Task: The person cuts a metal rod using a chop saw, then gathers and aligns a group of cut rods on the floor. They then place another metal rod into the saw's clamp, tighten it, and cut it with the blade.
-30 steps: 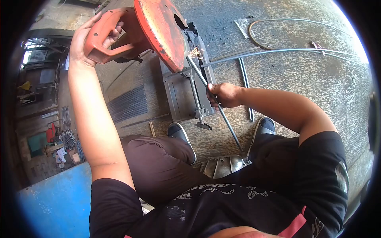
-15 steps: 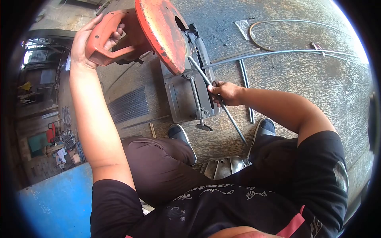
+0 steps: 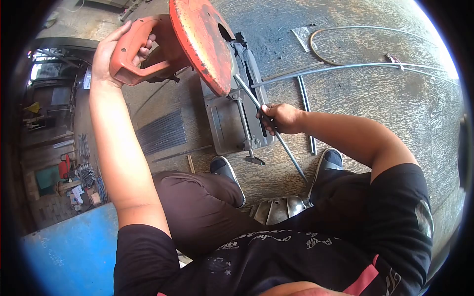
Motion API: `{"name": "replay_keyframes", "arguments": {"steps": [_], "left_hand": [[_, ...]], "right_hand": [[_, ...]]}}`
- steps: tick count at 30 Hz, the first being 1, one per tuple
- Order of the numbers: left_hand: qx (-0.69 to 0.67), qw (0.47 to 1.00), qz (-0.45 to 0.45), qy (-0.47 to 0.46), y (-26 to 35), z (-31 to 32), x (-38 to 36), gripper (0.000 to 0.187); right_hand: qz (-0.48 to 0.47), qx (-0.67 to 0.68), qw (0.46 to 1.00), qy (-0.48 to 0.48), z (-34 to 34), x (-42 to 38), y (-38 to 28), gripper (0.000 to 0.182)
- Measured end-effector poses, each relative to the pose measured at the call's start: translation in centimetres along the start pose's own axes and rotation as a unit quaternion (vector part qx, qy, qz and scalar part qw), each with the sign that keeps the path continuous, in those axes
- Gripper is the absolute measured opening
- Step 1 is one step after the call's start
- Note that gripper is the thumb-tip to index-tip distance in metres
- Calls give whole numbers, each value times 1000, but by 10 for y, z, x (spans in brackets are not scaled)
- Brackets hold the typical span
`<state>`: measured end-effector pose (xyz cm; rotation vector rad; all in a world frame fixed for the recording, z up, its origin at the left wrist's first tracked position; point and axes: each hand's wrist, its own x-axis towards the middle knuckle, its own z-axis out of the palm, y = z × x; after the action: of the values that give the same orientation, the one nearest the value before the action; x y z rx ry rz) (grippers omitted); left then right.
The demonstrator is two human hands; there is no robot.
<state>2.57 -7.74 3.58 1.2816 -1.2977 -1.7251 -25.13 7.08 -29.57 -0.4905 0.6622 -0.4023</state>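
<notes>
My left hand [image 3: 106, 61] is wrapped round the orange handle [image 3: 129, 49] of a cut-off saw, at the upper left. Beside the handle, the worn orange blade guard [image 3: 202, 42] stands over the grey metal base [image 3: 224, 123]. A thin metal rod [image 3: 291, 157] is gripped in my right hand [image 3: 282, 118], just right of the base. The rod's upper end reaches the lower right side of the guard, and its lower end points down between my feet. A clamp screw [image 3: 244, 118] runs along the base. The guard hides the blade.
Long rods [image 3: 355, 64] and a curved rod [image 3: 312, 39] lie on the floor at the right, near a metal bar [image 3: 306, 113]. Dark strips [image 3: 163, 132] lie left of the base. A blue panel [image 3: 69, 251] is at the lower left, a ribbed metal piece [image 3: 277, 209] between my legs.
My left hand and the saw handle have moved slightly right and down, and the guard has shifted a little with them. My right hand keeps its hold on the rod, nearly still.
</notes>
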Motion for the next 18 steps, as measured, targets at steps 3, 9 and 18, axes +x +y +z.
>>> {"name": "replay_keyframes", "arguments": {"steps": [3,9,18], "left_hand": [[6,1000,-5,10,0,1,0,47],[22,996,8,92,-3,21,-4,42],[33,997,26,71,-3,23,-5,43]], "right_hand": [[-2,5,1000,-3,1,1,-1,34],[6,7,1000,-3,5,0,-2,28],[-8,-14,1000,23,-2,7,-4,21]]}}
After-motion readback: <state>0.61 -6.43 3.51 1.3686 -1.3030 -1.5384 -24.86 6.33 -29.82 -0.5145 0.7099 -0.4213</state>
